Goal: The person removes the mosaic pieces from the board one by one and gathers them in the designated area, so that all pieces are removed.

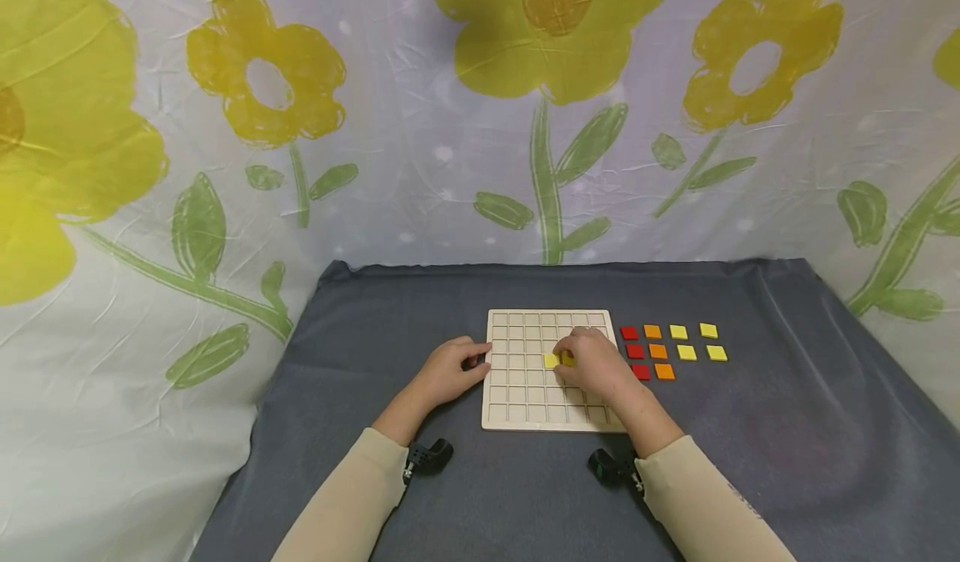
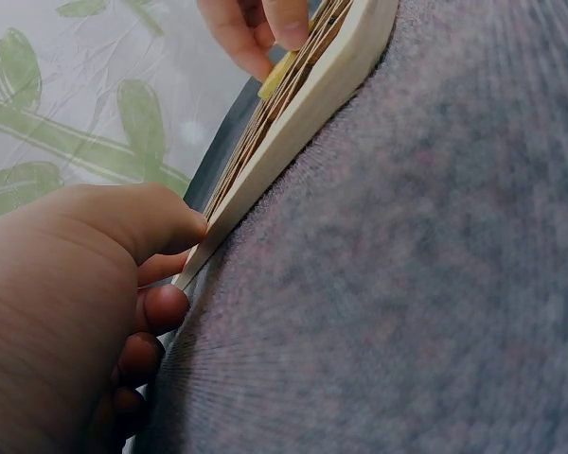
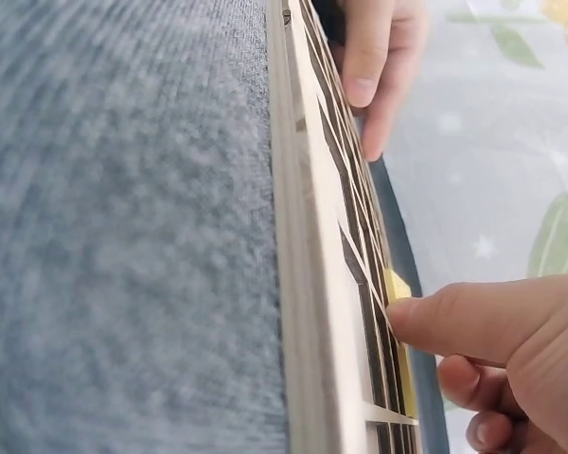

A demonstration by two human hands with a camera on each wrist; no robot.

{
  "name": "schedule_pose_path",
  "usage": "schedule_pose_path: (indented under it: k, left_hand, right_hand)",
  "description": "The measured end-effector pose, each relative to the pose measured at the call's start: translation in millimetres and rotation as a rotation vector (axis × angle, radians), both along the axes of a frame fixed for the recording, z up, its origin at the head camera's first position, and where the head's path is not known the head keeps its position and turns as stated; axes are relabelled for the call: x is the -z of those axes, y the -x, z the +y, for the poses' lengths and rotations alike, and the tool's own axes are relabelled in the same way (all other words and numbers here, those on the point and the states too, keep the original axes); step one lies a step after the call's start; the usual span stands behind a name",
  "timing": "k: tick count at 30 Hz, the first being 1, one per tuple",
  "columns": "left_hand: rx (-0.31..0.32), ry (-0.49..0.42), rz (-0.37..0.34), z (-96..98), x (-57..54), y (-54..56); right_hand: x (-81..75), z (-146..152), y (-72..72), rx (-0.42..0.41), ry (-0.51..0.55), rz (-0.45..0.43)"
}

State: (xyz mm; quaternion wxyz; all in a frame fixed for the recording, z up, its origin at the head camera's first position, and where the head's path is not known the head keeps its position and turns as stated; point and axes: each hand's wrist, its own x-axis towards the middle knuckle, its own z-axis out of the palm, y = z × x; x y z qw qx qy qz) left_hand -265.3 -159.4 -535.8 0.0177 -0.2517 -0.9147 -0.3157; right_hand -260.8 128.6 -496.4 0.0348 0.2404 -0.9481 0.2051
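A pale wooden grid board (image 1: 525, 320) lies on the dark cloth. At its left edge is my left hand (image 1: 447, 368); in the left wrist view the thumb (image 2: 175, 222) lies on the rim, with the fingers curled at the side. My right hand (image 1: 600, 366) is over the board's right half and pinches a yellow square tile (image 1: 567, 359) between thumb and index finger, low at the grid. Just left of it, another yellow tile (image 1: 551, 361) sits in a cell. The right wrist view shows the right thumb (image 3: 426, 322) right at the yellow.
Right of the board lie loose tiles in columns: red tiles (image 1: 634, 351), orange tiles (image 1: 657, 351) and yellow tiles (image 1: 686, 352). The lowest red one is partly behind my right hand. A grey cloth (image 1: 795, 429) covers the table; a flower-printed curtain (image 1: 420, 170) hangs behind.
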Motion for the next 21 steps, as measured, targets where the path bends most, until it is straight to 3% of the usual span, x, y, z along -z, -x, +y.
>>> schedule_pose_path:
  k: [12, 21]
  left_hand:
    - [-0.003, -0.012, 0.0, 0.8, 0.1, 0.4]
    - [-0.002, -0.007, 0.011, 0.0, 2.1, 0.5]
  right_hand:
    - [-7.5, -7.1, -2.9, 0.054, -0.037, -0.074]
    - [-6.0, -8.3, -2.8, 0.037, -0.005, -0.056]
